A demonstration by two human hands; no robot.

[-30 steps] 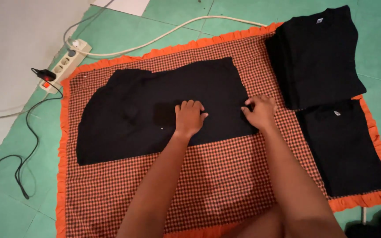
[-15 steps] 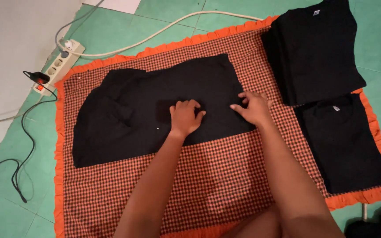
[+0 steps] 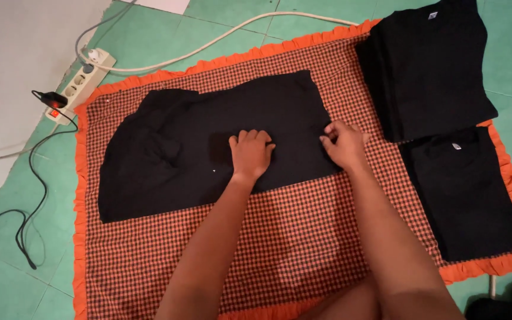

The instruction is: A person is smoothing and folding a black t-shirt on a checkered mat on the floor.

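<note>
Pressing flat with fingers together, the left hand pins a black garment spread across the middle of a checked mat, steadying it while the right hand pinches its right edge. Folded black shirts crowd the mat's right edge; a power strip lies off its far-left corner.
</note>
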